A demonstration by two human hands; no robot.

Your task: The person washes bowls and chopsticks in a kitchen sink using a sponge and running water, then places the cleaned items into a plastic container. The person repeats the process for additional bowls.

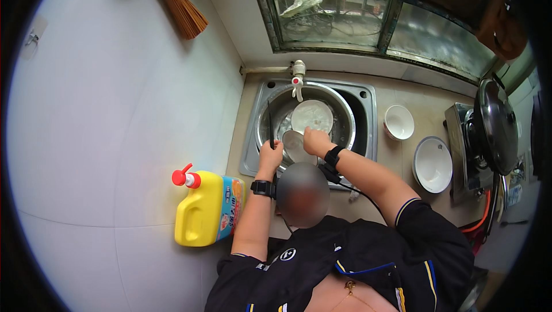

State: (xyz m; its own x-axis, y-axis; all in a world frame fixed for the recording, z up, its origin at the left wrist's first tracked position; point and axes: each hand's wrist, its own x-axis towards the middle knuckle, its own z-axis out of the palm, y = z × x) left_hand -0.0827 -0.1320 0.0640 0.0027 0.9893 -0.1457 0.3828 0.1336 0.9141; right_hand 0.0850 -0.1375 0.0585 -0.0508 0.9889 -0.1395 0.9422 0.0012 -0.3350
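Observation:
My left hand (271, 156) grips the end of a long, thin black utensil (271, 124), held upright in the picture over the left side of a round metal basin (350, 127). The basin sits in a stainless steel sink (251, 156) and has water in it. My right hand (318, 142) is curled at the near edge of a white plate or bowl (311, 115) in the basin; whether it holds anything is hidden. A second pale bowl (296, 147) lies between my hands. The white tap (297, 81) is above the basin's far rim.
Two white bowls (399, 122) (433, 164) stand on the counter at right, beside a gas stove (459, 152) with a lidded pan (496, 126). A yellow pump jug (198, 213) stands at left. A brush (183, 12) hangs on the wall; a window (332, 49) is behind the sink.

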